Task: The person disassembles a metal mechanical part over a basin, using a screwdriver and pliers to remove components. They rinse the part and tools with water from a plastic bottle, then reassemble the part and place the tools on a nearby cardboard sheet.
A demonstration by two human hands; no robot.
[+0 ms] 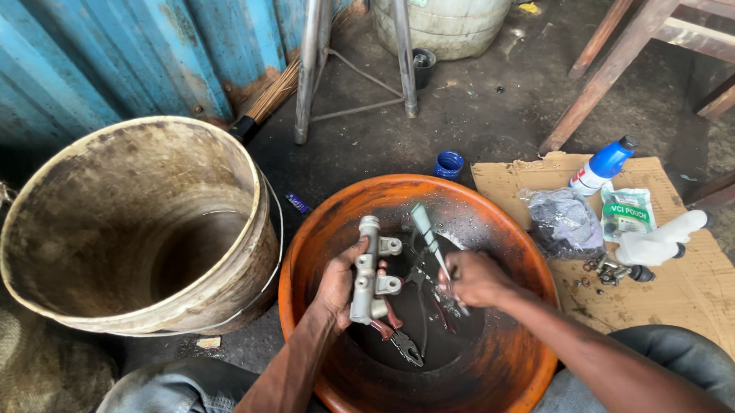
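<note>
A grey cast-metal cylinder body [369, 269], long and lugged like a brake or clutch master cylinder, is held upright-tilted over an orange plastic basin [510, 367]. It is clamped along its side by the left hand [338, 285], fingers wrapped round the lower half. A toothbrush [433, 247] with a pale handle is gripped in the closed right hand [474, 278], its head end pointing up and away from the person, just beside the cylinder body but not clearly touching it.

As a judgement, the cleaning appears to be midway: the metal body looks fairly pale and free of heavy grime, while the basin floor is covered by dark, dirty liquid [442, 345]. Pliers [401, 340] with red handles are seen lying in that liquid below the cylinder, together with other thin dark tools that cannot be told apart. Small loose metal parts [606, 271] are laid out on a cardboard sheet [708, 298] to the right, beside a clear plastic bag [563, 220], a green-and-white pouch [628, 211], a white squeeze bottle [659, 246] and a blue-capped bottle [602, 167]; these seem set aside, not yet refitted.

The bore and far side of the cylinder are hidden. The brush bristles are hard to make out. A large worn bucket [138, 223] stands left of the basin, its contents unclear in shadow.
</note>
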